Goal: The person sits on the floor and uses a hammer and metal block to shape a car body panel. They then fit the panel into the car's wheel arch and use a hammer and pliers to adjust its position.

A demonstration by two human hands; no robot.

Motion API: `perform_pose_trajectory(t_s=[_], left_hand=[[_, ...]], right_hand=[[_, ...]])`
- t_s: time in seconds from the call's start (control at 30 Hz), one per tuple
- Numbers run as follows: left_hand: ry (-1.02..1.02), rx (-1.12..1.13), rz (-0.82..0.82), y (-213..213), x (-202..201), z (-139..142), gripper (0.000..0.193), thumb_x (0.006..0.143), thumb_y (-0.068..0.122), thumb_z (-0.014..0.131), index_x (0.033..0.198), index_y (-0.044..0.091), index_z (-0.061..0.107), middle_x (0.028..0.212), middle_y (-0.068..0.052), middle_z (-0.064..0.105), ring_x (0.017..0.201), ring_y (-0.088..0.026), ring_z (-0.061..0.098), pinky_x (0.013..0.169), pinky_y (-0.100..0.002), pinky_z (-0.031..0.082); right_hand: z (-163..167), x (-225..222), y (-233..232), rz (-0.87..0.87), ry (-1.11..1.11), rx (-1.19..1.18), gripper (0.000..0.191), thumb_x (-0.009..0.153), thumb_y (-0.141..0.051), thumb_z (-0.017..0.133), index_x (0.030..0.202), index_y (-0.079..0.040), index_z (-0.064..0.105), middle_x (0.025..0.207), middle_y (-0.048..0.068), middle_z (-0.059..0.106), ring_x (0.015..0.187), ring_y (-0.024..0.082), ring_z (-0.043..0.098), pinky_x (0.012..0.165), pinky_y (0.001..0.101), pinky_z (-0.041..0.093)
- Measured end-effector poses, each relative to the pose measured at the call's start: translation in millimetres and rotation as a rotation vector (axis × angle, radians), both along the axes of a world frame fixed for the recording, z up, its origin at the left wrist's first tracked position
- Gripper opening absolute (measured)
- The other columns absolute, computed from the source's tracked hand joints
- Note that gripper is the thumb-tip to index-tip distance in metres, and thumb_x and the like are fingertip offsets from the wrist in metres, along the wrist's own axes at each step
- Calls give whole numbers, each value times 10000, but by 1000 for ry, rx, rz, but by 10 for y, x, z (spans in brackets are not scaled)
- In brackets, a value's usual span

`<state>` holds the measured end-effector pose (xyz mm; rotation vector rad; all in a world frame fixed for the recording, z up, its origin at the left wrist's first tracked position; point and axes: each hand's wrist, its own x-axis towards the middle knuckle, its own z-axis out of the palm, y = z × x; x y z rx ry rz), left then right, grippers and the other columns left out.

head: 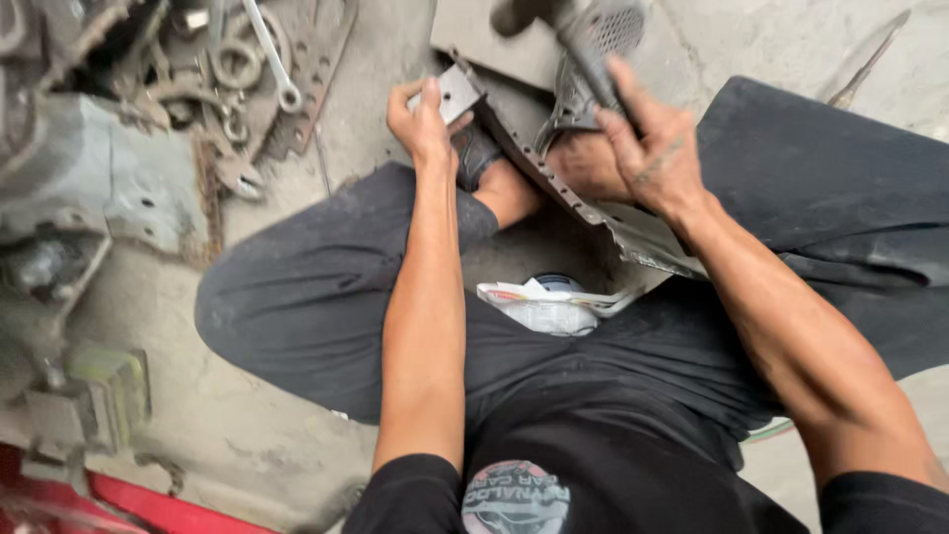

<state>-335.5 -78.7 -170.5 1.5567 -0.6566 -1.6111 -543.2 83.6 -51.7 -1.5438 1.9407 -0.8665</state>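
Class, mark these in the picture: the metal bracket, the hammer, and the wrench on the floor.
metal bracket [457, 91], head view, flat grey end at the left hand.
hammer [583, 49], head view, dark handle.
wrench [269, 51], head view, silver shaft.

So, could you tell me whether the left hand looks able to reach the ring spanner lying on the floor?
Probably yes: the left hand grips the metal bracket, and the ring spanner lies just beyond it with bare floor between. It would have to let go first.

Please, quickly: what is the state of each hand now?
Left hand: closed on the end of the metal bracket.
Right hand: closed around the dark handle of a tool.
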Motion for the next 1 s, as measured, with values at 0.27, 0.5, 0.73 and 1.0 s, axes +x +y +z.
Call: perform_pose_trajectory(t_s=[0.27,0.5,0.73,1.0], left_hand=[[39,102,72,-56,-2,18,122,941,105,646,1005,25,581,939,-166,697,693,-275,738,467,-407,640],[31,75,43,-54,-11,-11,111,945,113,646,1009,36,599,950,-164,702,715,-271,736,475,-395,647],[34,64,47,-81,6,27,121,954,114,646,980,15,582,915,-159,700,690,-275,725,449,-394,622],[-7,67,43,-129,-23,-6,104,941,100,646,951,11,594,902,-165,688,673,-267,716,443,-394,627]], right_hand=[[-200,144,-86,129,115,308,649,996,-130,687,1600,-91,452,914,269,703,812,466,677,754,489,526],[-51,56,-2,-8,-24,84,562,1040,-134,700,1558,-78,489,907,258,669,804,409,695,742,438,546],[-183,249,-207,67,71,113,665,984,-110,706,1586,-22,438,834,263,641,712,415,649,692,456,526],[-78,168,-189,-24,-86,129,554,1022,-92,672,1545,-89,491,953,257,686,848,392,712,786,428,561]])
